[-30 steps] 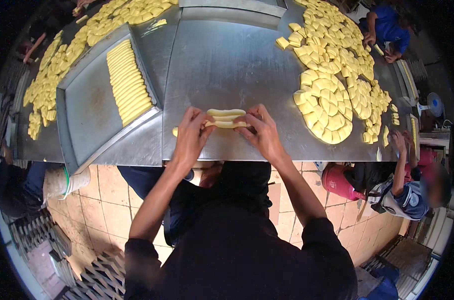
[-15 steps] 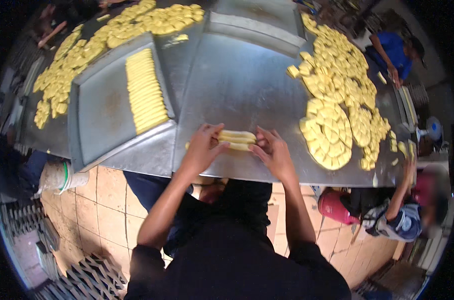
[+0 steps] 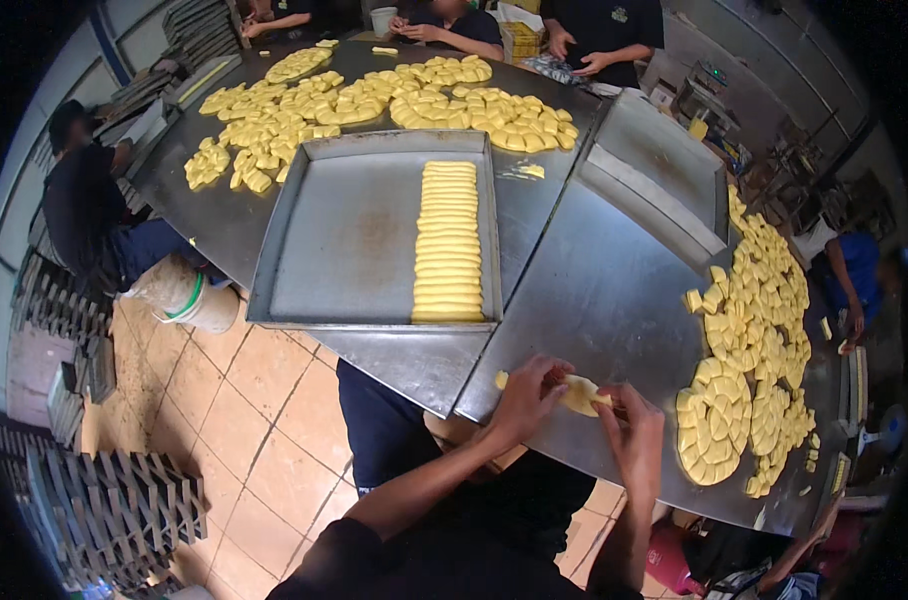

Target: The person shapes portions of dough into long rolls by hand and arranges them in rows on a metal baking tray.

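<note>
A short piece of yellow dough (image 3: pixel 580 396) is stretched between my hands, just above the metal table near its front edge. Its left end is pinched in the fingers of my left hand (image 3: pixel 526 402). My right hand (image 3: pixel 635 428) grips the right end between thumb and fingers. A small dough bit (image 3: pixel 501 380) lies on the table beside my left hand. Left of my hands, a large metal tray (image 3: pixel 324 250) holds a column of thin dough rolls (image 3: pixel 448 240), packed side by side along its right part.
Piles of cut dough (image 3: pixel 714 420) lie to the right, with more dough pieces (image 3: pixel 314 105) beyond the tray. Another metal tray (image 3: pixel 664 160) stands at the far right. Several people sit or stand around the table. A white bucket (image 3: pixel 209 305) and stacked slatted racks (image 3: pixel 114 510) are at left.
My view has swung to the left, so the tray now appears more central and my hands further right. Two or so rolls side by side between my hands now look like one wider piece.
</note>
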Motion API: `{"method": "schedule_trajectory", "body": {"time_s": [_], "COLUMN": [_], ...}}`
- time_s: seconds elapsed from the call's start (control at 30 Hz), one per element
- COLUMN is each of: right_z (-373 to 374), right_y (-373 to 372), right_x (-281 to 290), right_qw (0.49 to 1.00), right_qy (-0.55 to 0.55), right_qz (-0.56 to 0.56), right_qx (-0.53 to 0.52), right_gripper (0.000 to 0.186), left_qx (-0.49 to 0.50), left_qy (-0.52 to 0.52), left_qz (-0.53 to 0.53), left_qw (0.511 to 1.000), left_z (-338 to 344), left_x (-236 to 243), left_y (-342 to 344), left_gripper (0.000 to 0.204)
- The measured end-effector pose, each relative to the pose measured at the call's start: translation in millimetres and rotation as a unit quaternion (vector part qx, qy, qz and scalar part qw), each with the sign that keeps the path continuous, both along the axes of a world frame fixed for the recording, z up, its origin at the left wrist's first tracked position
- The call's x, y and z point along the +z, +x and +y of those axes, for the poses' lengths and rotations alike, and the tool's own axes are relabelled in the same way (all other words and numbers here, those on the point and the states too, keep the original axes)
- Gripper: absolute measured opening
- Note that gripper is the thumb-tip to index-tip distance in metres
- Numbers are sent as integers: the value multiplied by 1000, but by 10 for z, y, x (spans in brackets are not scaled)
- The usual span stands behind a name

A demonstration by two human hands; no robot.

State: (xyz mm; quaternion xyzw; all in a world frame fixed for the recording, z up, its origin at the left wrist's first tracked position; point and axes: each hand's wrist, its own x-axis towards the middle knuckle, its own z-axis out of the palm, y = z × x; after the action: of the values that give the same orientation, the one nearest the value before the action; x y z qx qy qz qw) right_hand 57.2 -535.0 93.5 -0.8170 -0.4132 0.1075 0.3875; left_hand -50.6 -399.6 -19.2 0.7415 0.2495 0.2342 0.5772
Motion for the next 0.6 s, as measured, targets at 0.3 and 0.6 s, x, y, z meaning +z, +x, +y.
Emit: {"method": "schedule_trajectory", "body": {"time_s": [0.3,0.6], "right_z": [767,3137], "right_y": [169,579], "right_x": [792,-269], "right_qw": [979,954], "right_qy": [53,181], "right_qz": [-67,147], "right_qx": [186,188], "right_gripper": [30,38], "left_qx": [-57,55], "left_qy": [-338,-91], "left_qz": [-66,-52], "left_qw": [937,993], "left_z": [850,3013], "left_x": [955,964], "left_y": [-735,-273], "left_gripper": [41,35]}}
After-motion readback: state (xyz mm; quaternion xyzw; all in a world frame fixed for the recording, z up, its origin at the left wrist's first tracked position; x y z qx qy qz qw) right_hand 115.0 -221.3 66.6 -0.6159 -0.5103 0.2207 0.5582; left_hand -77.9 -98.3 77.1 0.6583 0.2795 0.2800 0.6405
